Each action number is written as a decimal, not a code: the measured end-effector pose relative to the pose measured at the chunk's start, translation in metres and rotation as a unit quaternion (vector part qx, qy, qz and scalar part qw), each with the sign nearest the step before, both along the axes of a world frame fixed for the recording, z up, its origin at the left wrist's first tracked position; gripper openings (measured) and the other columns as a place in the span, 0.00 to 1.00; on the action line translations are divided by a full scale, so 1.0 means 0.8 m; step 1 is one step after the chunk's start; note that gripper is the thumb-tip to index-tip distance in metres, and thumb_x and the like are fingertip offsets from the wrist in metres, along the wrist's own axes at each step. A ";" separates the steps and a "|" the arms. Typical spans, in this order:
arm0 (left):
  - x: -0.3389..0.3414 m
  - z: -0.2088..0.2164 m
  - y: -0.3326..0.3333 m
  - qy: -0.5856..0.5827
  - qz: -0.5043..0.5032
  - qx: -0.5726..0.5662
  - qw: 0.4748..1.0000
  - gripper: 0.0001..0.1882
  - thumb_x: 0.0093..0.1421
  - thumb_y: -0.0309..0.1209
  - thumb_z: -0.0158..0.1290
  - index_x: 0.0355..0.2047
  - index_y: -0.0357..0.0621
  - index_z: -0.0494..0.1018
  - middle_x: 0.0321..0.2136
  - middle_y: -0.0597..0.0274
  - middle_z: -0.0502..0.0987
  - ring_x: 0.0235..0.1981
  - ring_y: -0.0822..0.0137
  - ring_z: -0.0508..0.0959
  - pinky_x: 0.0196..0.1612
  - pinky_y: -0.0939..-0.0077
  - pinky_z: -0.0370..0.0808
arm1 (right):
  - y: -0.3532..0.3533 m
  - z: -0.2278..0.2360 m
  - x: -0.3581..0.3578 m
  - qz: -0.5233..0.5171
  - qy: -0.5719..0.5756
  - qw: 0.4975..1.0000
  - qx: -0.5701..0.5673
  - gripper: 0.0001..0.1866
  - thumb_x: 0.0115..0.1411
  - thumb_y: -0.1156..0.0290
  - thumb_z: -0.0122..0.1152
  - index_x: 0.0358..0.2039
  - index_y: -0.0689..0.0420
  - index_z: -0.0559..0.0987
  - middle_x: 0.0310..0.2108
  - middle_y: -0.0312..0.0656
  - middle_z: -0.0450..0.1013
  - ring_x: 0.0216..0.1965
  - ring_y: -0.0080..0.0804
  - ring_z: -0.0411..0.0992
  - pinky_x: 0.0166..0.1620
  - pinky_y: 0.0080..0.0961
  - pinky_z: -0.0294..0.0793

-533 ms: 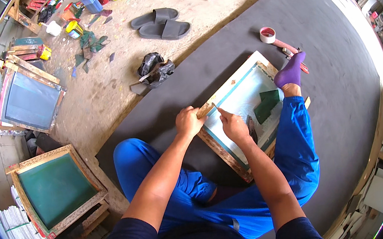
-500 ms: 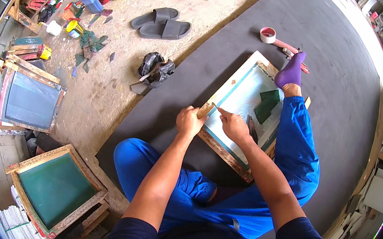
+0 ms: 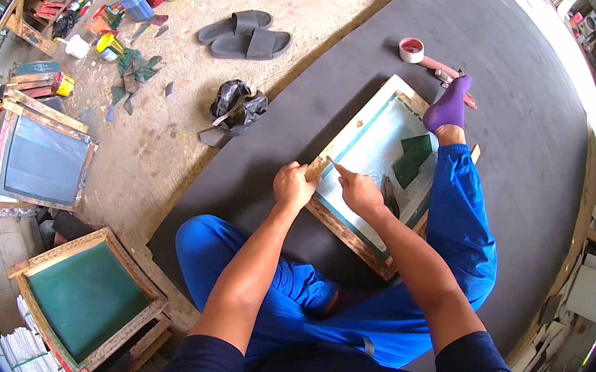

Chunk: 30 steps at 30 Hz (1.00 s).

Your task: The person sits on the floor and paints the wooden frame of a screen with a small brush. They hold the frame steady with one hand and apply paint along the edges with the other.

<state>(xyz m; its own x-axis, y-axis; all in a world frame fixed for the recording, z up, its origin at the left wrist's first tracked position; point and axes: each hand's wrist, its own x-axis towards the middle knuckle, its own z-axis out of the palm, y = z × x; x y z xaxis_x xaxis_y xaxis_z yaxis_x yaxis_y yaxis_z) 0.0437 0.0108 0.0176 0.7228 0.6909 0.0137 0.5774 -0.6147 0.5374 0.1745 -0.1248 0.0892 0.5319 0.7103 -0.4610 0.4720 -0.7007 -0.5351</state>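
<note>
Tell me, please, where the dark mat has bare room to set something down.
The widest bare patch of the dark mat lies between the blue right trouser leg and the mat's right edge. Another lies between the wooden frame and the black bag. Crowded spots: the frame, with left hand, right hand and green piece, and around the purple sock and tape roll.

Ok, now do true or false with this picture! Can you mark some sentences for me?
1. The left hand holds a corner of the rectangular wooden frame. True.
2. The round white tape roll lies inside the frame. False: it lies outside, on the dark grey flat mat.
3. Two dark strapped sandals lie on the pale dusty floor. True.
4. The crumpled black plastic bag lies right of the frame. False: it lies left of it.
</note>
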 end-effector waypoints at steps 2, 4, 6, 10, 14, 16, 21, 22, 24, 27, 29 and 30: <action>0.001 0.002 -0.003 -0.006 -0.006 0.004 1.000 0.18 0.50 0.42 0.71 0.35 0.43 0.85 0.31 0.57 0.81 0.39 0.53 0.82 0.47 0.58 0.79 | -0.014 -0.040 0.003 -0.041 0.044 0.993 0.098 0.22 0.71 0.68 0.52 0.63 0.48 0.78 0.46 0.64 0.79 0.51 0.63 0.78 0.56 0.50 0.77; -0.001 -0.001 -0.001 -0.009 -0.002 -0.004 1.000 0.19 0.49 0.42 0.71 0.36 0.43 0.85 0.31 0.57 0.81 0.39 0.53 0.82 0.47 0.58 0.79 | -0.018 -0.060 0.008 -0.060 0.075 0.985 0.141 0.21 0.71 0.67 0.52 0.63 0.49 0.78 0.47 0.64 0.79 0.51 0.62 0.78 0.56 0.49 0.77; 0.000 -0.006 -0.001 -0.013 -0.001 -0.007 1.000 0.19 0.49 0.42 0.72 0.37 0.43 0.86 0.31 0.57 0.82 0.39 0.53 0.82 0.47 0.58 0.79 | -0.019 -0.065 0.011 -0.065 0.088 0.986 0.128 0.21 0.71 0.66 0.53 0.63 0.50 0.78 0.47 0.63 0.79 0.50 0.62 0.79 0.55 0.47 0.77; -0.001 -0.024 0.014 -0.037 -0.006 0.048 0.998 0.20 0.49 0.42 0.72 0.37 0.42 0.86 0.30 0.56 0.81 0.36 0.52 0.82 0.43 0.57 0.79 | 0.000 -0.024 0.009 0.006 0.009 0.999 0.032 0.21 0.72 0.64 0.54 0.64 0.49 0.78 0.48 0.63 0.79 0.51 0.60 0.79 0.54 0.44 0.77; 0.000 -0.007 0.012 -0.039 -0.002 0.012 0.999 0.19 0.50 0.43 0.71 0.35 0.42 0.85 0.29 0.55 0.80 0.33 0.50 0.82 0.41 0.55 0.79 | -0.001 -0.040 0.013 -0.168 0.259 0.948 0.082 0.21 0.72 0.63 0.54 0.64 0.46 0.77 0.49 0.62 0.79 0.53 0.59 0.78 0.56 0.43 0.77; -0.003 -0.005 0.011 -0.044 -0.023 0.003 0.999 0.19 0.50 0.44 0.71 0.35 0.43 0.85 0.29 0.55 0.80 0.33 0.50 0.82 0.40 0.54 0.79 | 0.006 -0.025 0.015 -0.166 0.249 0.952 0.058 0.21 0.72 0.63 0.54 0.64 0.45 0.77 0.49 0.61 0.79 0.53 0.59 0.78 0.56 0.44 0.77; 0.000 0.000 0.014 -0.021 -0.024 0.003 0.999 0.20 0.51 0.45 0.70 0.39 0.45 0.86 0.32 0.53 0.82 0.36 0.48 0.83 0.43 0.54 0.80 | -0.006 -0.058 0.025 -0.033 0.050 0.985 0.160 0.21 0.71 0.64 0.55 0.63 0.46 0.78 0.49 0.61 0.79 0.53 0.61 0.77 0.56 0.48 0.76; -0.002 -0.005 0.013 -0.023 -0.020 0.014 0.999 0.21 0.51 0.45 0.70 0.39 0.44 0.86 0.32 0.53 0.82 0.37 0.48 0.83 0.43 0.54 0.80 | -0.010 -0.051 0.025 -0.029 0.048 0.987 0.153 0.21 0.71 0.64 0.56 0.63 0.46 0.79 0.49 0.61 0.78 0.52 0.61 0.77 0.56 0.48 0.76; -0.003 -0.014 0.014 -0.028 -0.012 0.037 0.999 0.21 0.51 0.45 0.70 0.40 0.44 0.86 0.33 0.53 0.82 0.37 0.48 0.83 0.44 0.54 0.80 | -0.012 -0.039 0.026 -0.017 0.018 0.989 0.148 0.21 0.70 0.65 0.56 0.62 0.45 0.79 0.45 0.62 0.79 0.49 0.62 0.78 0.53 0.50 0.78; 0.001 -0.005 0.009 -0.026 0.002 0.014 1.000 0.23 0.50 0.45 0.71 0.40 0.42 0.85 0.34 0.53 0.82 0.38 0.49 0.83 0.44 0.55 0.80 | -0.014 -0.031 0.026 -0.027 -0.009 0.991 0.131 0.20 0.70 0.64 0.56 0.62 0.44 0.79 0.42 0.62 0.80 0.45 0.63 0.79 0.50 0.52 0.79; 0.002 0.002 0.008 -0.022 -0.004 -0.002 1.000 0.23 0.50 0.45 0.71 0.41 0.43 0.85 0.34 0.53 0.82 0.38 0.49 0.83 0.44 0.55 0.80 | -0.009 -0.037 0.028 -0.023 -0.023 0.991 0.131 0.20 0.70 0.64 0.56 0.62 0.43 0.79 0.40 0.62 0.80 0.43 0.63 0.80 0.49 0.53 0.79; 0.003 0.005 0.008 -0.020 -0.007 -0.010 1.000 0.23 0.51 0.45 0.70 0.41 0.43 0.85 0.34 0.53 0.82 0.38 0.49 0.83 0.44 0.55 0.80 | -0.010 -0.038 0.027 -0.027 -0.024 0.991 0.128 0.20 0.70 0.64 0.56 0.62 0.43 0.79 0.40 0.62 0.80 0.44 0.63 0.80 0.49 0.53 0.79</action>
